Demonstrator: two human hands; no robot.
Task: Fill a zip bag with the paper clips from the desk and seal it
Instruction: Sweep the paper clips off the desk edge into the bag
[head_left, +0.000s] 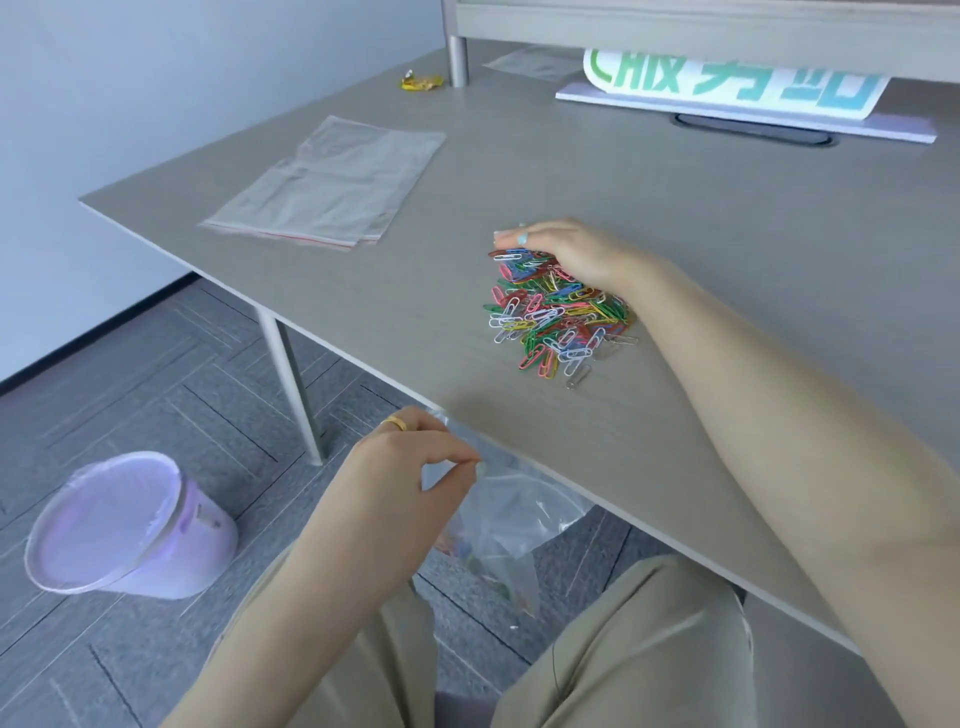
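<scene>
Here, in the head view: right hand laid flat and cupped, fingers loose, gripping nothing, over the far end of the paper clip pile. Left hand pinched on the rim of the clear zip bag, held just below the desk edge. Pile's long axis trailing from under the palm back toward that bag. Bag hanging mouth up, long axis down, some clips apparently inside already. Risk: sweeping too wide or fast, so clips miss the narrow mouth and drop to the floor; likewise a slipping pinch letting the mouth collapse.
</scene>
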